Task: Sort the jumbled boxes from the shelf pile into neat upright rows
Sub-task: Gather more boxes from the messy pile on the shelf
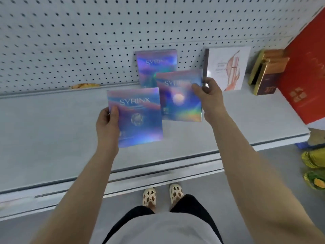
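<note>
The left hand point(107, 124) grips a holographic SYRINX box point(139, 118) by its left edge, thumb across the front face, holding it above the shelf point(52, 131). The right hand point(208, 95) pinches a second SYRINX box point(179, 99) at its upper right corner, thumb on the front and fingers curled behind. The two hands are apart, each clamped on its own box; the left-hand box overlaps the lower left edge of the right-hand box in the view. Beyond and between the hands, a third SYRINX box point(154, 64) stands upright against the pegboard back panel point(70, 41). Just beyond the right hand stands a white box with a red figure point(228, 67). Farther right of that hand stand gold-edged dark boxes point(267, 74), then a large red box point(306, 76).
</note>
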Tool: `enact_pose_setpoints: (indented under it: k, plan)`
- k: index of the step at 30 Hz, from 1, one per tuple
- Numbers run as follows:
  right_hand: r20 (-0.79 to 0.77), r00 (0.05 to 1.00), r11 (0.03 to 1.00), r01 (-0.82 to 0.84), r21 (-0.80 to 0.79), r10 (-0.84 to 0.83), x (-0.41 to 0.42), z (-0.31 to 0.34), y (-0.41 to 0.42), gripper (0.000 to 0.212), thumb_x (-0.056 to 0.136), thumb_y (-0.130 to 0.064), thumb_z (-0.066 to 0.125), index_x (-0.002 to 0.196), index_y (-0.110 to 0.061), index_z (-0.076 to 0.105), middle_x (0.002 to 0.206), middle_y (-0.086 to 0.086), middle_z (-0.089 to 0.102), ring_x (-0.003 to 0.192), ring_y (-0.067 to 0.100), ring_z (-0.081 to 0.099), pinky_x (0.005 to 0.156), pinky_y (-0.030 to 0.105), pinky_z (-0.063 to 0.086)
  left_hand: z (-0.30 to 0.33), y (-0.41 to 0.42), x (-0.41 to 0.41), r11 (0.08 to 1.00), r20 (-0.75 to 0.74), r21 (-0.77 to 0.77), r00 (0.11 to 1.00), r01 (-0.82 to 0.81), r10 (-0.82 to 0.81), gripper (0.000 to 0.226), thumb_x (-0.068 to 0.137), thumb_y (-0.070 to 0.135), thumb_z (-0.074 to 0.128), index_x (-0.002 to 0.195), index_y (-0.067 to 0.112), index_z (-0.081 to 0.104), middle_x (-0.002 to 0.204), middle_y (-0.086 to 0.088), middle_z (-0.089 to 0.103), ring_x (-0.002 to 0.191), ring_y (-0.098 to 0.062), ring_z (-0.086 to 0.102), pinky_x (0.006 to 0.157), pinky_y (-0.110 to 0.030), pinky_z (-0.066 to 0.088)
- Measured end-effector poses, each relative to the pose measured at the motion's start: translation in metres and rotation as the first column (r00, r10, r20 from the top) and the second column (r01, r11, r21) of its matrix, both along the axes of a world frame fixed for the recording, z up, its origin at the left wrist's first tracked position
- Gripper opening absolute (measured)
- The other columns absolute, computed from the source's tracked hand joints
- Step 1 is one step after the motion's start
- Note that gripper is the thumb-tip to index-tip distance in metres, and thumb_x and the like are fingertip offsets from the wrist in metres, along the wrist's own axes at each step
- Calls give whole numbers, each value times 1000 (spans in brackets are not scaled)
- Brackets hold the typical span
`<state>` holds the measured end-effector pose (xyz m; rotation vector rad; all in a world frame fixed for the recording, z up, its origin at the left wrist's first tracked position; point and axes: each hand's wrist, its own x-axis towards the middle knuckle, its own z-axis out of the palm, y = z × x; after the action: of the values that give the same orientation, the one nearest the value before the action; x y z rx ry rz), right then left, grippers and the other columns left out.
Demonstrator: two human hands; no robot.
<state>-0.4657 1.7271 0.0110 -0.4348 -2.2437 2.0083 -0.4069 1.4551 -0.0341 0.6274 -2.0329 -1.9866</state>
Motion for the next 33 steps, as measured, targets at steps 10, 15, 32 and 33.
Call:
enact_pose_setpoints:
  k: [10,15,32,33]
  plan:
    - [-3,950,906,-297,301,313,-115,-5,-22,27,81,-20,77,102,-17,60,89,-5,67,81,15,63,78,30,52,5,26,-3,973,8,-5,973,-231,231,20,99,27,52,81,20,55,71,5,52,60,-4,43,55,-18,37]
    - [1,940,761,-276,587,340,-125,-6,-33,42,82,-40,75,110,-12,60,95,0,66,89,22,60,74,31,40,6,36,-10,961,-14,18,961,-276,277,18,99,27,53,84,18,56,70,7,54,62,-4,47,57,-18,40]
    - [0,733,647,-601,469,680,-108,3,-19,20,83,-28,77,97,-26,64,82,-24,58,66,-13,49,67,9,35,-2,71,-55,997,-10,-54,999,-47,46,35,91,37,53,120,20,62,104,10,69,92,-5,62,83,-25,48]
    - [-22,741,652,-576,493,671,-110,2,-23,21,83,-28,77,100,-23,65,84,-23,59,68,-13,50,70,10,37,-4,71,-57,997,-8,-65,999,-33,33,43,89,37,53,129,23,58,112,8,68,99,-5,62,86,-23,49]
